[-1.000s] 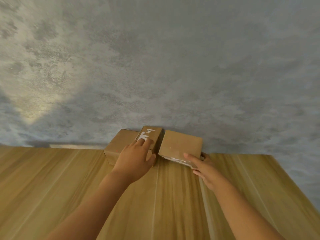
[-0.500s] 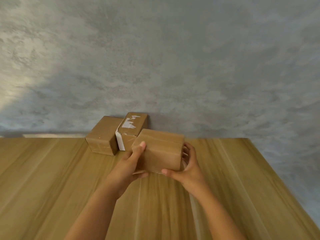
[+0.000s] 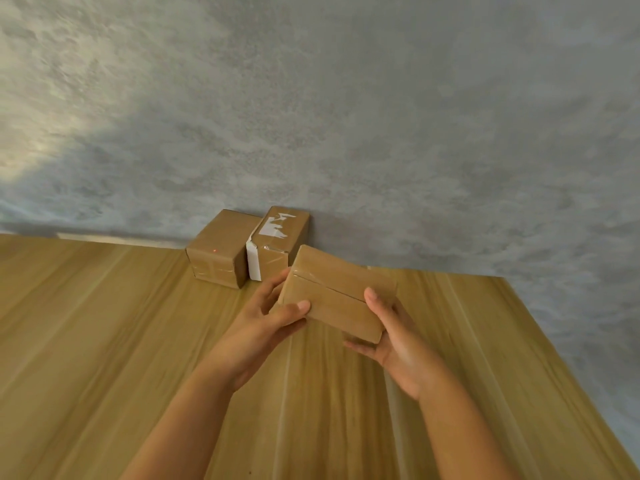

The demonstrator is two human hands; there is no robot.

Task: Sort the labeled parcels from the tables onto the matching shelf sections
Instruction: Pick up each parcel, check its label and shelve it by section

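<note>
Wooden table (image 3: pixel 104 341) carries two touching brown parcels (image 3: pixel 221 252) at its far edge by the wall

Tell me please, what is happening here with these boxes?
A person is holding one brown parcel in both hands above a wooden table. The left hand grips its left end, and the right hand supports it from below, thumb on top. Two other parcels stay on the table against the grey wall: a plain one and, touching it, one with torn white tape. No label or shelf is visible.
</note>
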